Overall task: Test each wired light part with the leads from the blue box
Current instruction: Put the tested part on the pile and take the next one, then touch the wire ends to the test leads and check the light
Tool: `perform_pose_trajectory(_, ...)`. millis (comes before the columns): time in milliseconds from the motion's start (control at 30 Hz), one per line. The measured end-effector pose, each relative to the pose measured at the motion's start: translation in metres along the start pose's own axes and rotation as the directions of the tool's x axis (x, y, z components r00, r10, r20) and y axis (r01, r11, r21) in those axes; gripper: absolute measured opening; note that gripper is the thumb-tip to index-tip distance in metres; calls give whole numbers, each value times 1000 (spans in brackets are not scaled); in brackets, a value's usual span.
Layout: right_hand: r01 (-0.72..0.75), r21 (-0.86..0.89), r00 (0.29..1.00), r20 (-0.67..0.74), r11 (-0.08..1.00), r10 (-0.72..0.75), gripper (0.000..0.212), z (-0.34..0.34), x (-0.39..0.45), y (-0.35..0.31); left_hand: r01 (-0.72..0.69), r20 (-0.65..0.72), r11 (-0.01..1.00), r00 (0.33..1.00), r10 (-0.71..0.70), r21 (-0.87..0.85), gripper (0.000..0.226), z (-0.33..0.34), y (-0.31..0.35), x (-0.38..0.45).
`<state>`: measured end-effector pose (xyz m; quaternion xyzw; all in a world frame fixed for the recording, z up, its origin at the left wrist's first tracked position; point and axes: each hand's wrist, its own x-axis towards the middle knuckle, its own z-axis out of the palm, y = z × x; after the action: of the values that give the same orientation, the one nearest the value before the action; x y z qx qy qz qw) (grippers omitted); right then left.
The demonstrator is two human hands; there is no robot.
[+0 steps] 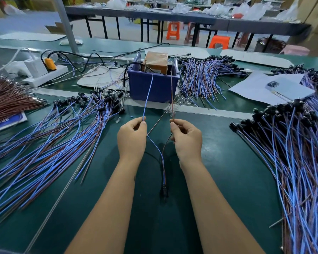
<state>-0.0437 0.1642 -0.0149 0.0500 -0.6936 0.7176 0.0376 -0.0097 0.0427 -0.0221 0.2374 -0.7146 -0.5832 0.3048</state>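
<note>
The blue box stands at the middle of the green bench, with a brown block inside it. My left hand pinches the blue wire, which runs up to the box. My right hand pinches the brown wire, which also reaches the box. Below my hands the two wires curve down together to a black light holder lying on the bench between my forearms. Whether leads and part wires touch inside my fingers is hidden.
Piles of blue-and-brown wired holders lie at the left, the right and behind the box. Brown wires fan out at far left. A white power strip, papers and a phone lie around.
</note>
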Motion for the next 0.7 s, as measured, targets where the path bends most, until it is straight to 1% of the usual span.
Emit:
perform_pose_trajectory(200,26,-27,1000,7,999,-26,25,3,3,0,-23,-28,1000,999,23,-19,25,-1,-1,3)
perform_pose_trajectory(533,-1,-132,999,-46,991,-6,11,7,10,9,-32,-43,999,999,34,37,25,0,-3,9)
perform_pose_trajectory(700,5,-184,999,-49,983,-14,10,8,11,10,7,-45,1000,999,-8,-15,22,0,-1,10)
